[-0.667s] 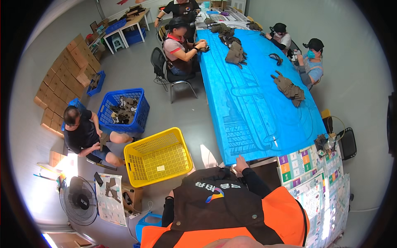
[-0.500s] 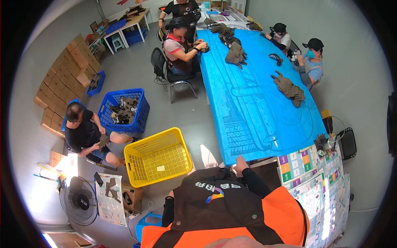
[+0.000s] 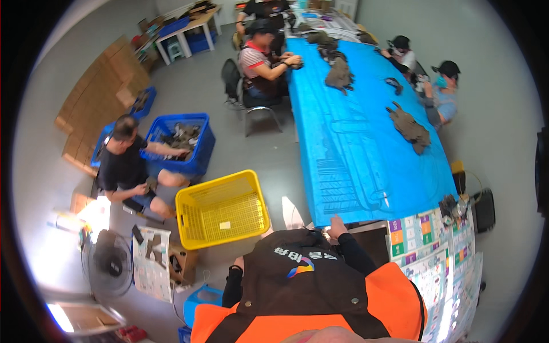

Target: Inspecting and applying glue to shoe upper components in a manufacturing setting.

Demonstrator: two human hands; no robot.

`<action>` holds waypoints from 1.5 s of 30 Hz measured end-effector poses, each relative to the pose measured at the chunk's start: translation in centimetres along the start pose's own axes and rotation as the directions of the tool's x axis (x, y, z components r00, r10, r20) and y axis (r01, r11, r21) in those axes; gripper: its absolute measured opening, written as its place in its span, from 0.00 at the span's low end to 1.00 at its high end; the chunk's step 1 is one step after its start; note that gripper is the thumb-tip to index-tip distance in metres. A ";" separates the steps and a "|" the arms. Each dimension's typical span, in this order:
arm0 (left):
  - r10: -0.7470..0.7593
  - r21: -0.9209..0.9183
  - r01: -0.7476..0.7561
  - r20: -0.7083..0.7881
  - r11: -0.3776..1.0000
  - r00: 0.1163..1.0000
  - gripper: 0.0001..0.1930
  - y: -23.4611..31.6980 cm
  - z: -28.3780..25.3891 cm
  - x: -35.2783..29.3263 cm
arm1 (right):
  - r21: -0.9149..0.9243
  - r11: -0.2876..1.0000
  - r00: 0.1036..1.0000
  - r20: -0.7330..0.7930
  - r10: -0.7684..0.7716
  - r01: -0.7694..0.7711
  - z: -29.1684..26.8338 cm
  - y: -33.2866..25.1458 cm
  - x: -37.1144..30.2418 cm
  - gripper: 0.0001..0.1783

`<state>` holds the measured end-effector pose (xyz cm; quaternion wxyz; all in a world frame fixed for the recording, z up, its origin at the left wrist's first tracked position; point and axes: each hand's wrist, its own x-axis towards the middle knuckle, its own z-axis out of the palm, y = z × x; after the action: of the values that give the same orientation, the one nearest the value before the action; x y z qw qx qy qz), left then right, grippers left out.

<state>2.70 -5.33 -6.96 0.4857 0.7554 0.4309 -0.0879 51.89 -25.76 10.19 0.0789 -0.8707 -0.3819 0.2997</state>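
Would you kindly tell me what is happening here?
The person's right hand is at the near edge of the blue table; the left hand is mostly hidden by the apron. Gloves lie on the table. A co-worker has one hand at a blue basket and holds a brown piece in the other. A yellow basket stands nearby.

Workshop, long blue-covered table (image 3: 366,148), plastic crates (image 3: 223,197), stacked cartons (image 3: 103,88)
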 end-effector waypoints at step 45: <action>-0.301 -0.370 0.342 0.165 0.864 0.939 0.11 15.2 -2.8 -1.6 | 0.012 0.991 0.987 -0.089 -0.135 0.137 -1.1 3.9 0.2 0.29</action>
<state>12.09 -6.40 5.34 0.6271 0.5545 0.5343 -0.1179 55.07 -28.21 9.58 0.1239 -0.8542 -0.4338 0.2583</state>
